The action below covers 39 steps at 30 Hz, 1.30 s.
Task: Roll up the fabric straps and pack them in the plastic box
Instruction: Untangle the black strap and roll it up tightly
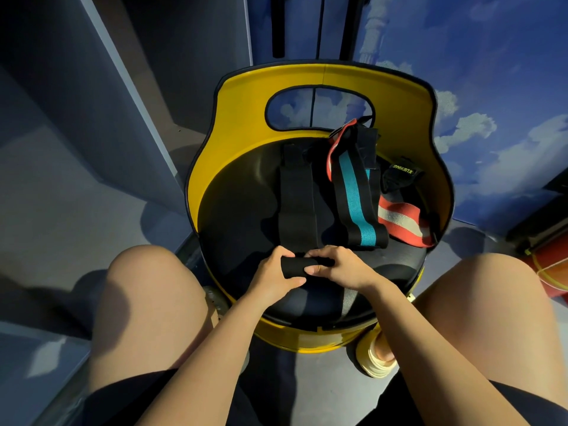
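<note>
A long black fabric strap [297, 198] lies flat down the middle of the black seat, its near end wound into a short roll. My left hand [272, 276] grips the left part of that roll and my right hand [335, 265] grips its right part, fingers curled over the top. To the right lie a black strap with a teal stripe [356, 204], a red and white striped strap [402, 221] and a black piece with yellow lettering [401, 173]. No plastic box is in view.
The straps rest on a round black seat [242, 222] with a yellow backrest [246, 112] that has a handle cut-out. My bare knees flank the seat. A grey wall stands at the left, a sky-painted wall at the right, an orange object at the far right edge.
</note>
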### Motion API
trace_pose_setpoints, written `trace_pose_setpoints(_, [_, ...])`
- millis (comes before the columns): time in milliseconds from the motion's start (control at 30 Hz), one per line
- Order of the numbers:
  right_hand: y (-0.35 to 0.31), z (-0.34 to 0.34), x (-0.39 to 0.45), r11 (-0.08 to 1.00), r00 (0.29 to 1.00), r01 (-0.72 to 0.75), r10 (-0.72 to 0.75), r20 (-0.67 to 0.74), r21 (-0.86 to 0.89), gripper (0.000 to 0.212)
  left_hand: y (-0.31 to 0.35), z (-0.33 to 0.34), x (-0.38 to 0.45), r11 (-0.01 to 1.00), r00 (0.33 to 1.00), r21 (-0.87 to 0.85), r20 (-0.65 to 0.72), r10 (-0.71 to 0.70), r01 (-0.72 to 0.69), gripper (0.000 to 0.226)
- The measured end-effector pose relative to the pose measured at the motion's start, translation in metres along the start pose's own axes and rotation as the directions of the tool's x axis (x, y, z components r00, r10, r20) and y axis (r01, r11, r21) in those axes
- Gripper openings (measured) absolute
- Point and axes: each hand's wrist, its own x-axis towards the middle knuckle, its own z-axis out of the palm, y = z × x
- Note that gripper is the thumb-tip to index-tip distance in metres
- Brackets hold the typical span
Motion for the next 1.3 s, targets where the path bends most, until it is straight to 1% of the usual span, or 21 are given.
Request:
trace_pose_setpoints(100, [0.003, 0.009, -0.001, 0.993, 0.994, -0.051, 0.062, -0.094, 0.108, 0.035, -0.001, -0.001, 0.002, 0.999, 1.000, -0.041, 0.006, -0.018, 0.018, 0.045])
trace_pose_setpoints(200, [0.002, 0.018, -0.003, 0.989, 0.980, -0.052, 0.077, -0.184, 0.137, 0.035, -0.002, -0.003, 0.004, 0.998, 1.000, -0.062, 0.012, -0.028, 0.029, 0.043])
trace_pose_setpoints(300, [0.001, 0.022, -0.005, 0.976, 0.947, -0.065, 0.127, -0.297, 0.209, 0.024, 0.001, -0.003, 0.006, 0.998, 1.000, -0.055, 0.006, -0.009, 0.009, 0.041])
trace_pose_setpoints(367, [0.000, 0.025, -0.005, 0.970, 0.927, -0.065, 0.146, -0.345, 0.234, 0.023, 0.003, -0.004, 0.007, 0.999, 1.000, -0.033, -0.011, 0.005, -0.005, 0.040])
trace_pose_setpoints(400, [-0.001, 0.026, -0.006, 0.974, 0.919, -0.058, 0.137, -0.369, 0.219, 0.026, 0.003, -0.004, 0.009, 1.000, 1.000, -0.023, -0.023, 0.006, -0.007, 0.039])
trace_pose_setpoints(500, [-0.003, 0.032, -0.008, 0.992, 0.909, -0.032, 0.079, -0.409, 0.121, 0.046, 0.004, -0.005, 0.015, 0.999, 0.999, -0.042, -0.047, -0.025, 0.023, 0.040])
trace_pose_setpoints(533, [-0.003, 0.034, -0.010, 0.992, 0.903, -0.032, 0.080, -0.423, 0.119, 0.051, 0.005, -0.004, 0.017, 0.997, 0.997, -0.064, -0.054, -0.048, 0.045, 0.042])
trace_pose_setpoints(600, [-0.005, 0.037, -0.013, 0.981, 0.880, -0.046, 0.128, -0.457, 0.187, 0.054, 0.007, -0.001, 0.018, 0.991, 0.993, -0.102, -0.076, -0.088, 0.080, 0.050])
trace_pose_setpoints(667, [-0.006, 0.039, -0.015, 0.968, 0.872, -0.066, 0.175, -0.458, 0.243, 0.054, 0.009, 0.005, 0.015, 0.987, 0.989, -0.127, -0.097, -0.108, 0.095, 0.057])
trace_pose_setpoints(767, [-0.005, 0.039, -0.015, 0.967, 0.885, -0.085, 0.184, -0.427, 0.241, 0.054, 0.011, 0.012, 0.010, 0.981, 0.987, -0.153, -0.087, -0.132, 0.118, 0.064])
trace_pose_setpoints(933, [-0.004, 0.037, -0.013, 0.976, 0.906, -0.086, 0.160, -0.392, 0.200, 0.056, 0.015, 0.012, 0.010, 0.964, 0.983, -0.205, -0.031, -0.179, 0.169, 0.067])
trace_pose_setpoints(1033, [-0.004, 0.039, -0.012, 0.980, 0.908, -0.085, 0.150, -0.391, 0.180, 0.059, 0.017, 0.010, 0.010, 0.971, 0.985, -0.173, -0.035, -0.172, 0.163, 0.066])
trace_pose_setpoints(1067, [-0.005, 0.040, -0.012, 0.985, 0.908, -0.075, 0.131, -0.399, 0.153, 0.062, 0.017, 0.009, 0.010, 0.975, 0.985, -0.154, -0.039, -0.167, 0.159, 0.065])
trace_pose_setpoints(1133, [-0.005, 0.043, -0.011, 0.998, 0.907, -0.029, 0.046, -0.419, 0.048, 0.063, 0.017, 0.007, 0.010, 0.983, 0.988, -0.118, -0.042, -0.146, 0.140, 0.063])
trace_pose_setpoints(1200, [-0.004, 0.047, -0.009, 0.997, 0.903, 0.036, -0.060, -0.426, -0.065, 0.056, 0.015, 0.006, 0.010, 0.990, 0.992, -0.082, -0.044, -0.121, 0.117, 0.060])
trace_pose_setpoints(1233, [-0.003, 0.046, -0.007, 0.994, 0.900, 0.054, -0.091, -0.427, -0.098, 0.051, 0.014, 0.006, 0.011, 0.992, 0.992, -0.062, -0.048, -0.113, 0.110, 0.060])
trace_pose_setpoints(1300, [-0.004, 0.039, -0.005, 0.992, 0.905, 0.060, -0.099, -0.413, -0.107, 0.046, 0.010, 0.006, 0.012, 0.997, 0.994, -0.005, -0.076, -0.083, 0.083, 0.059])
